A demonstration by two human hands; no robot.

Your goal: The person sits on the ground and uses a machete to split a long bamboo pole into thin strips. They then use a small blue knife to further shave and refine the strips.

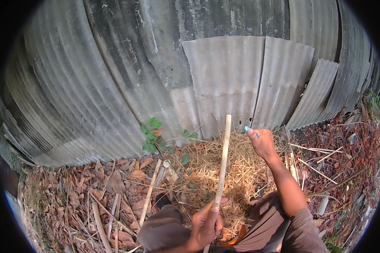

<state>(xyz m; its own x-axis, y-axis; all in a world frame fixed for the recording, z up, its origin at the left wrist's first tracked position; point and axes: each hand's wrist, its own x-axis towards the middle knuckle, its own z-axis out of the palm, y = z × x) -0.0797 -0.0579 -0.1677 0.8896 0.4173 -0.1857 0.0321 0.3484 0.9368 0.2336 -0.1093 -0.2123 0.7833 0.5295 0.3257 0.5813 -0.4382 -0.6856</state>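
My left hand (202,227) is wrapped round the lower part of a long, pale bamboo stick (224,162). The stick leans slightly right, and its upper end points toward the corrugated wall. Out to the right, my right hand (262,143) is closed in a fist, apart from the stick. From the thumb side of that fist pokes a turquoise thing (247,128), and a bit of blue shows between the fingers. The rest of it is hidden, so its kind cannot be made out. Under both hands lies a heap of straw-coloured shavings (202,162).
A wall of grey corrugated sheets (228,76) stands in front. Several split sticks (150,192) lie among dry brown leaves (135,175) on the left, and more thin sticks (318,170) on the right. A green plant (150,137) grows at the wall's foot. My bent knees flank the shavings.
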